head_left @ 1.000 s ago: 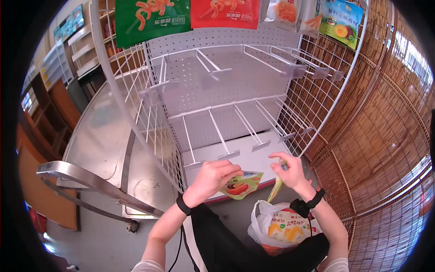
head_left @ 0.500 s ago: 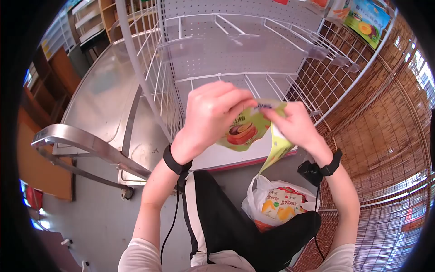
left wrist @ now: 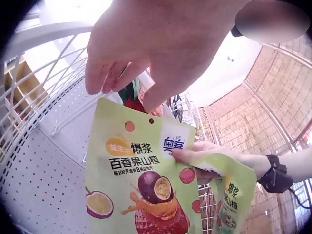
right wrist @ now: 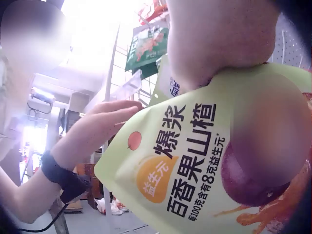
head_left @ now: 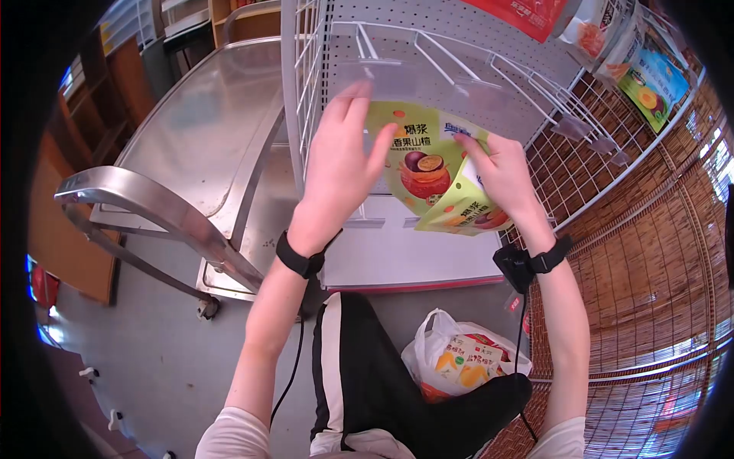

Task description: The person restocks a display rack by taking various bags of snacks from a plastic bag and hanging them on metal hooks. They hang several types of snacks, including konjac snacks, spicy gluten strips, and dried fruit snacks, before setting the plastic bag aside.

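Steel surface [head_left: 191, 130] at 9 o'clock. L grip [head_left: 336, 168] pinches top-left corner of pouch [head_left: 417, 157], held up at 12 o'clock vs. peg rack [head_left: 397, 23]. R grip [head_left: 501, 180] closed on pouch's 3 o'clock edge, w/ 2nd pouch [head_left: 459, 214] just below. Snack bag [head_left: 419, 366] on floor, 5 o'clock.

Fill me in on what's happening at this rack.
A person sits low in front of a white pegboard rack and holds a green snack pouch up by its bare hooks. The left hand pinches the pouch's top left edge and the right hand grips its right side, with a second pouch held in that same hand. A plastic bag with more packets sits by the leg.
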Tool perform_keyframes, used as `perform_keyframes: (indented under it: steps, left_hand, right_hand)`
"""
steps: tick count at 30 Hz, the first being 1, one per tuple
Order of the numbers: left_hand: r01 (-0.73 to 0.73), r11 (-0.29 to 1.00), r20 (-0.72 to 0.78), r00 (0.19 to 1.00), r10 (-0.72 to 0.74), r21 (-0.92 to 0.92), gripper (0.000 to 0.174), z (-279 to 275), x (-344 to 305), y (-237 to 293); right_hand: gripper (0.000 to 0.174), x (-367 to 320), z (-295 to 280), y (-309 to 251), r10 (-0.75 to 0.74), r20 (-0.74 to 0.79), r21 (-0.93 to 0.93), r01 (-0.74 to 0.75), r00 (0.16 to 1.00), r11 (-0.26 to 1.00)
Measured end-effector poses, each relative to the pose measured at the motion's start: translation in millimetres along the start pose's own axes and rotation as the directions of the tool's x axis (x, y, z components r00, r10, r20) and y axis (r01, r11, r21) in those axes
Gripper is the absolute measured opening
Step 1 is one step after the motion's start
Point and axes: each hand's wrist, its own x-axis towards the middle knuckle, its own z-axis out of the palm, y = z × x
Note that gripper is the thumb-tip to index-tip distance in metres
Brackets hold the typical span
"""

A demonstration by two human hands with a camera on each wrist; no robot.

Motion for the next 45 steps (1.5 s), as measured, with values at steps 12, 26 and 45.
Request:
perform_keyframes:
  steps: [12, 26, 45]
  left_hand:
    - [-0.144, 0.989, -0.144, 0.98, 0.14, -0.017, 0.027, -18.9, 20.7, 7.8]
    - [-0.294, 0.942, -0.356, 0.873, 0.333, 0.162, 0.024, -6.7, 28.3, -12.3]
    - [-0.227, 0.947, -0.265, 0.921, 0.285, 0.229, 0.017, 7.6, 39.0, -19.5]
  right_hand:
    - [0.028, 17.9, 32.4, -21.0, 0.022, -0.036, 0.266, -0.011, 0.999, 0.964]
    - [0.026, 30.6, 52.8, -35.9, -0.073, -0.114, 0.196, 0.095, 0.991, 0.976]
    - [0.03, 45.9, 71.3, -17.9, 0.004, -0.158, 0.327, 0.049, 0.987, 0.944]
